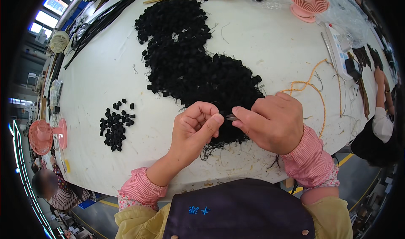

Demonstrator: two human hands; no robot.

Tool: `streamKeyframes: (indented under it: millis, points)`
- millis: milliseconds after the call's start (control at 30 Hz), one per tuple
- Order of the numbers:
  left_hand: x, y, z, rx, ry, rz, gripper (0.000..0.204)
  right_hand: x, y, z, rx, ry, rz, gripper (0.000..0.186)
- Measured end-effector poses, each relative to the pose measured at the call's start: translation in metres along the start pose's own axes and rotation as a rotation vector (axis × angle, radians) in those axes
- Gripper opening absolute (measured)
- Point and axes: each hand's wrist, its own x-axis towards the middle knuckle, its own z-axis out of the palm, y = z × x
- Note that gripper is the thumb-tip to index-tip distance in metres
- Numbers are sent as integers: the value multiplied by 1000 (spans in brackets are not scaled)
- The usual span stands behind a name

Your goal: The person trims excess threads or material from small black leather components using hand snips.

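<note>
My left hand (196, 125) is closed in a pinch, thumb against forefinger, on a small black fabric piece (222, 113) near the near edge of a big dark pile. My right hand (272, 123) is wrapped round a small metal-bladed tool (231, 117); its grey tip points left at the black piece, and the rest is hidden in the fist. Beyond both hands spreads the long pile of small black fabric pieces (185, 57) with loose threads. To the left lies a smaller heap of short black pieces (114, 129), apart from the pile.
Orange cord (322, 99) and a white power strip (337, 49) lie at the right. Pink fans stand at the far right (307, 2) and left (42, 135). Black strips (105, 21) lie at far left. Other people (382, 125) sit around the white table (93, 78).
</note>
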Motion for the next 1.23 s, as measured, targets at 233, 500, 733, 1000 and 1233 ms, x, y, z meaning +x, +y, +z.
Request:
streamKeyframes:
  millis: [233,500,733,1000,1233]
  points:
    - [2,-3,1,79,15,49,8,3,-2,-3,99,-94,107,17]
    - [1,0,-3,124,8,40,6,1,5,0,188,-106,160,16]
    - [-6,11,-26,298,111,272,10,1,6,-5,549,-378,396,32]
    - [-28,17,-87,1409,373,556,18,-4,0,5,422,-535,254,26]
    - [-25,15,-45,740,56,410,23,-6,1,12,729,-404,390,22]
